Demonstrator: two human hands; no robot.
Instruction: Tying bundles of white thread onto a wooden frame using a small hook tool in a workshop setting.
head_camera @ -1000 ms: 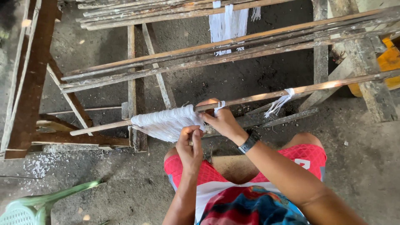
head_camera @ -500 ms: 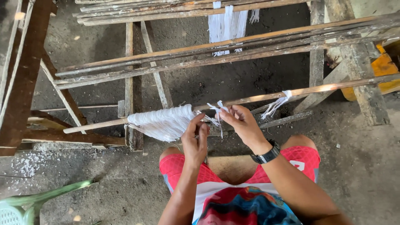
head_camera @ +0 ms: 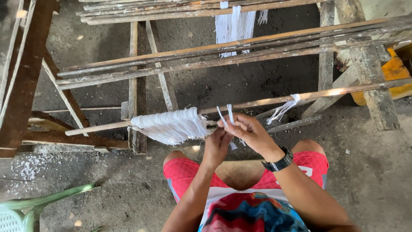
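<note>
A long wooden pole [head_camera: 326, 92] runs across in front of me, with a thick bundle of white strands [head_camera: 169, 126] hung over its left part. My right hand [head_camera: 246, 131] pinches two thin white strands [head_camera: 226, 115] that stick up just right of the bundle. My left hand [head_camera: 216, 145] sits right below it, fingers closed on the same strands' lower ends. A black watch [head_camera: 279, 163] is on my right wrist. Another small white tuft [head_camera: 285, 107] hangs on the pole farther right.
A rough wooden frame of several poles [head_camera: 206, 56] lies beyond, with more white strands [head_camera: 234, 25] hanging at the top. A green plastic chair [head_camera: 25, 210] stands at the lower left, a yellow object [head_camera: 395, 73] at the right. The floor is dirty concrete.
Both hands have slid to the right along the pole, away from the bundle, and now hold two loose strand ends raised above it.
</note>
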